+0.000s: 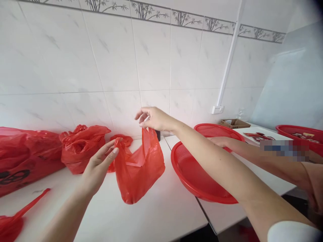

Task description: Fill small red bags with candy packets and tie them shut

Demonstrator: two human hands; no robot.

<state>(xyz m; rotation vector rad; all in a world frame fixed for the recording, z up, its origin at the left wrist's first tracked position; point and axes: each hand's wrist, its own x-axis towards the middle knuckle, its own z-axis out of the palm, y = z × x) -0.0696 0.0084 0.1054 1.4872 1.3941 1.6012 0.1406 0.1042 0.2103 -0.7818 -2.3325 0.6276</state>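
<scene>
A thin red plastic bag [140,174] hangs by its two handles just above the white table [151,218]. My left hand [99,164] pinches the left handle between thumb and fingers. The right handle is gripped by my right hand [156,117], with the wrist bent down over it. Between the handles the bag's mouth gapes, and something pale shows inside that I cannot make out. The bag's lower part sags with a rounded bottom. Beneath my right forearm lies a red mesh basket [185,164], partly hidden by that arm.
Filled red bags [84,148] stand along the wall at left, beside a large red bag [30,158]. Another red bag [11,225] lies front left. At right, a co-worker's arm [242,151] reaches toward a second basket [219,129]. A cardboard box [236,123] sits behind.
</scene>
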